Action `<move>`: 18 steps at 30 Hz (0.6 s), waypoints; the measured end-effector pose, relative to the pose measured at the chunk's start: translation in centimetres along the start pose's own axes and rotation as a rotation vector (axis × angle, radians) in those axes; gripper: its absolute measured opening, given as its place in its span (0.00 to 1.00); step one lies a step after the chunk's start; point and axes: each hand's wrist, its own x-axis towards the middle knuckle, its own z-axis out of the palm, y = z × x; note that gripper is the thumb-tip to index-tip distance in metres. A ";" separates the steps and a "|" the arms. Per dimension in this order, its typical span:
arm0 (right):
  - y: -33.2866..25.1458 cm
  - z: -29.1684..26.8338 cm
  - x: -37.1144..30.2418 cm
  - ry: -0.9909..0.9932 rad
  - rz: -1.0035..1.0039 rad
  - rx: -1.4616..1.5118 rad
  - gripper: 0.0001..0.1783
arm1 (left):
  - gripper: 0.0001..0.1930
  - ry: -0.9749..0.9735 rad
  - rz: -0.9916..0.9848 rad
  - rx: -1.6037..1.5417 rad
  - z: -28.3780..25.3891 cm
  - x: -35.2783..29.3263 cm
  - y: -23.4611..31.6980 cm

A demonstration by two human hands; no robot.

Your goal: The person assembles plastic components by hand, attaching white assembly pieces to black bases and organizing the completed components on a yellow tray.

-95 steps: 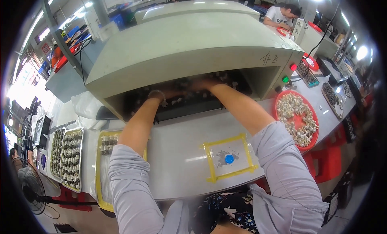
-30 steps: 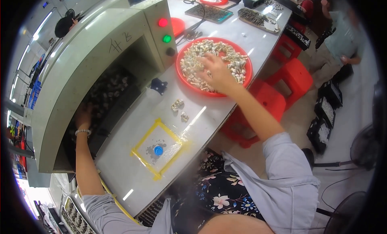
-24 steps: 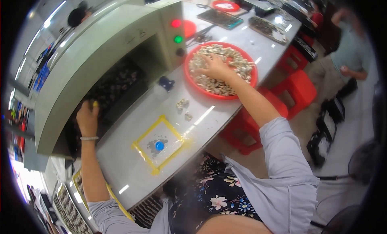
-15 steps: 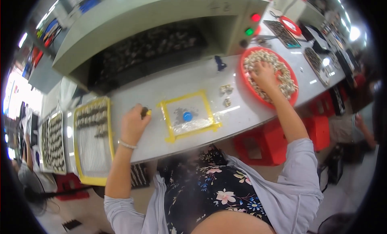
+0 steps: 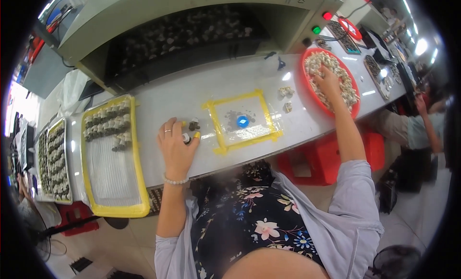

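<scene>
My left hand [image 5: 176, 145] rests low over the table left of the taped square, with yellow covers on its thumb and a fingertip. Thumb and fingers are apart. One small white-and-dark part [image 5: 186, 137] lies in the gap between them; another small white-and-dark part [image 5: 194, 124] stands just beyond. My right hand [image 5: 329, 83] reaches into a red round tray [image 5: 356, 106] heaped with small cream-coloured pieces [image 5: 346, 90]. Its thumb and fingers look apart among the pieces, the tips partly hidden. A blue round cap [image 5: 243, 121] sits inside the yellow-taped square [image 5: 222, 143].
At left stands a yellow-edged tray [image 5: 139, 202] with rows of small parts, beside another filled tray [image 5: 67, 200]. A large machine with a dark opening [image 5: 182, 43] spans the back. Loose pieces [image 5: 287, 91] lie near the red tray. Red stools [image 5: 312, 166] stand below the table.
My left hand has moved right and spread, and two small parts now show beside its fingers. My right hand stays in the red tray, its fingers shifted slightly. The whole view has shifted.
</scene>
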 end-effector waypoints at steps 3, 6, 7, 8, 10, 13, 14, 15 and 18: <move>0.5 0.1 0.6 0.124 -0.003 0.062 0.17 | 0.21 0.045 0.002 -0.042 -0.1 0.4 0.3; 0.1 -0.2 1.3 0.275 0.083 0.126 0.16 | 0.20 -0.052 0.041 0.021 -0.1 0.6 1.1; 0.8 -0.2 1.4 0.377 0.058 0.193 0.16 | 0.19 -0.169 0.055 0.099 -0.1 0.8 1.5; -2.4 -1.2 0.9 0.267 0.085 0.284 0.15 | 0.19 -0.169 0.048 0.093 0.2 0.7 1.2; -8.0 -2.8 -1.4 0.112 -0.007 0.387 0.16 | 0.18 -0.167 0.102 0.159 0.5 0.5 1.1; -12.0 -1.4 -5.2 -0.094 -0.182 0.352 0.16 | 0.17 -0.172 0.128 0.168 0.2 0.8 1.7; -12.2 -0.6 -5.8 -0.095 -0.178 0.350 0.16 | 0.17 -0.175 0.129 0.166 0.2 1.1 1.9; -11.9 0.3 -6.4 -0.101 -0.240 0.269 0.16 | 0.16 -0.173 0.149 0.172 0.3 1.2 2.3; -12.8 1.2 -7.6 -0.138 -0.246 0.235 0.17 | 0.15 -0.197 0.162 0.173 0.5 1.5 2.9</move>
